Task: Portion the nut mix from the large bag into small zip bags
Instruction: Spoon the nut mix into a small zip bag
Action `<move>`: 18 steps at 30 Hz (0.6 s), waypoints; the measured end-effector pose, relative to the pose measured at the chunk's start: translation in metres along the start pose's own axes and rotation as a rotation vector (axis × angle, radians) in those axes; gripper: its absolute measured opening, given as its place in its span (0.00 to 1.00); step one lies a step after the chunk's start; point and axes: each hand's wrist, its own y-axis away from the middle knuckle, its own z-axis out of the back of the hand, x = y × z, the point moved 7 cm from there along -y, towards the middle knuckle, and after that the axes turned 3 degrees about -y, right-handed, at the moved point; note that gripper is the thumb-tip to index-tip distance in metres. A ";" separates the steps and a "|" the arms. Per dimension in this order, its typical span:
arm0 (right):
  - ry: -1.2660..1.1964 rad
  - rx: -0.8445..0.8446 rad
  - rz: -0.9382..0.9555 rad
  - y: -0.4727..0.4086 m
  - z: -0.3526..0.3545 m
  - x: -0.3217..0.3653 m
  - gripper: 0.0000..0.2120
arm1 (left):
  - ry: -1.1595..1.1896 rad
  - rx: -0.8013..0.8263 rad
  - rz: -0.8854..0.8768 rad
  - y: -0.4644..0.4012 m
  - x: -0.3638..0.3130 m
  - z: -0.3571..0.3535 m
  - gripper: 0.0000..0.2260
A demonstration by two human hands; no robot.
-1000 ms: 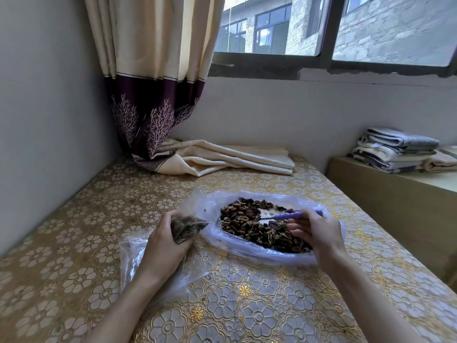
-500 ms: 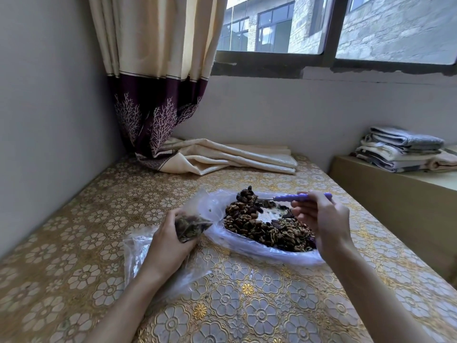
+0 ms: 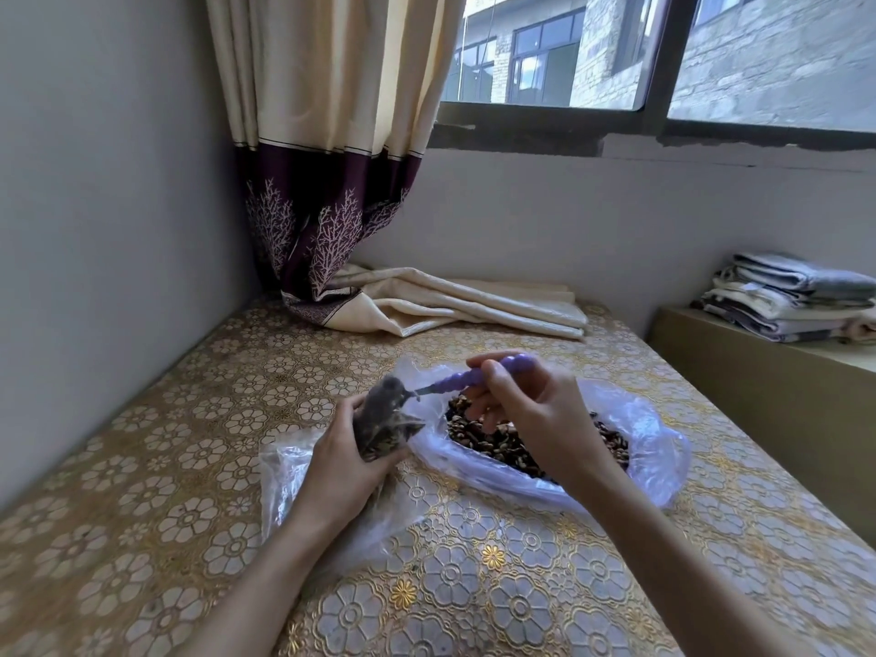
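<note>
1. Your right hand's fingers [image 3: 493,372] were pinched round the purple spoon handle [image 3: 479,377], just right of centre frame; your left hand [image 3: 353,459] was curled round the small zip bag [image 3: 381,422], holding its mouth up, left of centre.
2. A second before, the spoon lay low in the nut mix [image 3: 502,433]; half a second before, it had risen heaped above the large bag [image 3: 630,448]; now its bowl, blurred, sat at the small bag's mouth, so you were tipping a scoop in.
3. I judged that one more spoonful was going into this portion; the bag already looked dark with nuts, though I could not tell how full.
4. Compared with the earlier frame, your left hand had tilted the small bag more upright; the large bag had stayed open on the gold floral tablecloth [image 3: 189,467], centre right, touching the crumpled clear plastic [image 3: 284,471] under your left wrist.
</note>
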 end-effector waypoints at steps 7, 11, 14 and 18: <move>-0.054 0.072 0.013 -0.002 0.005 0.000 0.11 | 0.148 0.020 0.036 -0.003 0.003 0.000 0.31; -0.226 -0.038 -0.006 -0.005 0.022 -0.005 0.12 | 0.254 -0.047 0.043 -0.003 -0.001 0.004 0.30; -0.397 -0.132 -0.052 -0.008 0.037 -0.009 0.11 | 0.331 -0.122 0.041 -0.003 -0.003 0.010 0.29; -0.494 -0.284 -0.083 -0.006 0.064 -0.016 0.10 | 0.387 -0.141 0.058 -0.002 -0.004 0.011 0.28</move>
